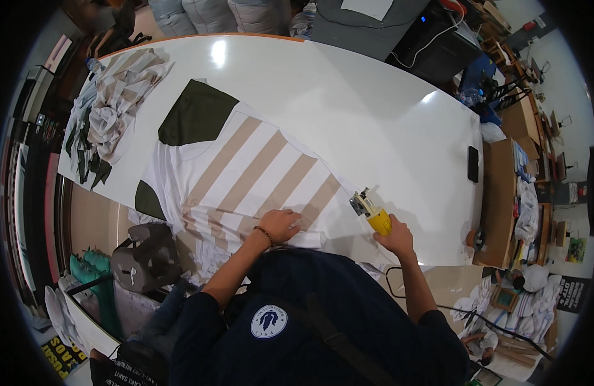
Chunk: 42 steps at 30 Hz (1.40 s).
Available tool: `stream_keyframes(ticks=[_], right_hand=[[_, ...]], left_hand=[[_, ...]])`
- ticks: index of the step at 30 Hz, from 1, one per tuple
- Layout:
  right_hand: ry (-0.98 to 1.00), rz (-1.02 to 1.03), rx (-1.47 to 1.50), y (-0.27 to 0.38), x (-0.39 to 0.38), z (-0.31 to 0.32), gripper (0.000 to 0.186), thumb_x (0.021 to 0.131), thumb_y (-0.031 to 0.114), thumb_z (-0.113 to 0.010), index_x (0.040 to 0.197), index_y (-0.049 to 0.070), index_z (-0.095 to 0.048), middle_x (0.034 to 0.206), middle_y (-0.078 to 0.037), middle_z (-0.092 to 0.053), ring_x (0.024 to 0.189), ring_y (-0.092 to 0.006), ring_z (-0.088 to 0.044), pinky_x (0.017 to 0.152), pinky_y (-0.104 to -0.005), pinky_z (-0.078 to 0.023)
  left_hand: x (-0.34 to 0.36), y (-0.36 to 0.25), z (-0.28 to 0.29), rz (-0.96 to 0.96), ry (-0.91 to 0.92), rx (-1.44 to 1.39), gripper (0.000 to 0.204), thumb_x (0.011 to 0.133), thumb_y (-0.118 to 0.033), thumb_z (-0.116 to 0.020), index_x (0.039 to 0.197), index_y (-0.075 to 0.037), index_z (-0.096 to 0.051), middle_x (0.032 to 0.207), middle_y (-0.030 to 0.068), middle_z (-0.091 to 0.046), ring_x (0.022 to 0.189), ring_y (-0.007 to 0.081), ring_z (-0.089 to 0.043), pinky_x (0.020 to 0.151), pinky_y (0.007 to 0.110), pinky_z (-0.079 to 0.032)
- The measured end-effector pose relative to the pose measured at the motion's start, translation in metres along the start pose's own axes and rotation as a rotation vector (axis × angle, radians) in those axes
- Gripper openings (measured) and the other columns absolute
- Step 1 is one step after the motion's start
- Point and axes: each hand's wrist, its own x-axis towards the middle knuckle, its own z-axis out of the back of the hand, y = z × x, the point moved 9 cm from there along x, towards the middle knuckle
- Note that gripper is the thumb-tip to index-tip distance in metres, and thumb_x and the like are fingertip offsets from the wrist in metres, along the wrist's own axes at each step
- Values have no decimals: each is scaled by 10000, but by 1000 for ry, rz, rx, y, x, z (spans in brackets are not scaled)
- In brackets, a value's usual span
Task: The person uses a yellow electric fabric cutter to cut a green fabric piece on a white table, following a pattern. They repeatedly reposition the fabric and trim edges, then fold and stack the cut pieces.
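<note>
One bare left hand (281,226) of yours lay palm down on the striped white-and-beige cloth garment (258,168) with dark green sleeves, its fingers loosely spread and pinching nothing. The garment was spread over the near left half of the glossy white worktop (400,128). Your right hand (396,238) was wrapped around a yellow-bodied handheld power tool (378,220), its metal head just beside the garment's right edge; whether they touched, you could not tell. If the tool was for cutting, a wavering wrist could have nicked the striped panel, and cloth bunched near your body could have slipped or folded under the head. The thin black cable (451,309) trailing at your right might have snagged and tugged your aim. To the left, a pile of crumpled striped cloth (120,100) blocked that end; at the far right lay a flat black phone (472,164), near a brown cardboard box (499,199).
</note>
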Motion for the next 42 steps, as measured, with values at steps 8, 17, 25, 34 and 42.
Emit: stream_keyframes(ticks=[8,17,25,34,42], right_hand=[[21,32,-16,22,14,13,720,694,422,-757,1301,92,-555,962,-229,-712,922,-428,-702,785,-515,-572],[54,37,11,46,37,15,686,697,418,-743,1279,104,-563,1006,-225,-705,964,-411,-697,828,-501,-567],[89,50,-4,84,59,26,675,699,413,-732,1277,113,-556,1057,-225,-685,1018,-402,-683,857,-494,-560],[75,121,-26,131,93,39,769,661,427,-753,1318,72,-568,1116,-219,-695,1054,-390,-679,895,-476,-562],[64,218,-51,169,129,41,739,654,405,-751,1295,83,-578,1096,-204,-698,1054,-383,-675,882,-471,-560]], left_hand=[[0,-3,1,11,15,24,348,908,-353,-624,1164,-125,-684,1076,108,-693,974,324,-681,863,465,-542],[3,-1,-3,4,6,39,349,909,-363,-630,1161,-127,-683,1055,117,-692,943,337,-684,833,472,-542],[0,-3,0,3,-21,2,345,915,-366,-626,1145,-116,-684,1049,120,-692,945,339,-684,840,478,-540],[-1,0,-6,-14,-39,14,333,909,-371,-647,1113,-113,-691,1041,114,-699,955,330,-688,835,468,-547],[-5,2,-21,-45,-2,-13,288,915,-363,-637,1081,-137,-701,984,114,-724,927,339,-701,829,474,-552]])
